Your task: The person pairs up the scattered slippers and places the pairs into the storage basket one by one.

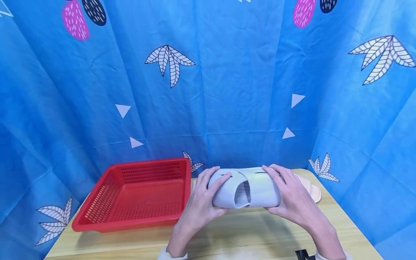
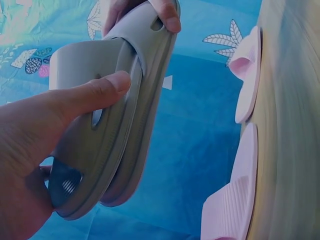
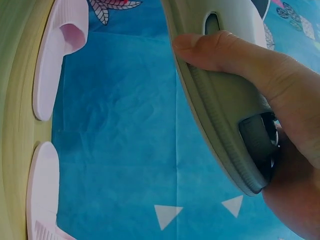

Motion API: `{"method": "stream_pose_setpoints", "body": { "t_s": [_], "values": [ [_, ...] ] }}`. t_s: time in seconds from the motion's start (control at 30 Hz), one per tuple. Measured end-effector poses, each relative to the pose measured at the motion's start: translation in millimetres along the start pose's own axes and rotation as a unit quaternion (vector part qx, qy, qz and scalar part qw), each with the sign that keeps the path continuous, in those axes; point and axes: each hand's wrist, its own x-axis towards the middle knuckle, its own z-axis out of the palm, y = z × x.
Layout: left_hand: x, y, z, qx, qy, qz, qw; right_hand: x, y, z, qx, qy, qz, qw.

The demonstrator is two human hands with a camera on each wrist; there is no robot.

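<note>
A pair of light grey slippers [image 1: 264, 189] is held up over the table, one partly overlapping the other. My left hand [image 1: 200, 198] grips the left end, its thumb pressed along the side of the nearer slipper [image 2: 87, 150] in the left wrist view. At the other end, my right hand [image 1: 294, 198] grips the slippers, its thumb lying on the sole edge of one slipper [image 3: 220, 105] in the right wrist view. Behind my right hand lie pale pink slippers [image 1: 315, 194], mostly hidden in the head view; both wrist views show two pink slippers [image 2: 230, 205] on the table.
To the left of my hands stands a red perforated plastic basket [image 1: 130, 226] on the wooden table [image 1: 234, 234]. Blue patterned cloth [image 1: 237, 90] hangs around the back and sides. A small black object [image 1: 303, 254] sits by my right wrist at the front.
</note>
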Motion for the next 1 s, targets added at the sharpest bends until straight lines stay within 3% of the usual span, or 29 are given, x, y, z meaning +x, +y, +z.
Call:
{"method": "stream_pose_setpoints", "body": {
  "t_s": [0.57, 1.0],
  "values": [
    [-11.0, -6.3, -7.2, 0.028, 0.005, -0.007, 0.9996, -4.0, 4.8, 0.3, 0.008, 0.004, 0.020, 0.9998],
    [-25.4, -16.4, -23.9, 0.023, -0.001, -0.022, 0.9995, -5.1, 7.2, -4.1, 0.014, 0.011, 0.022, 0.9996]
  ]
}}
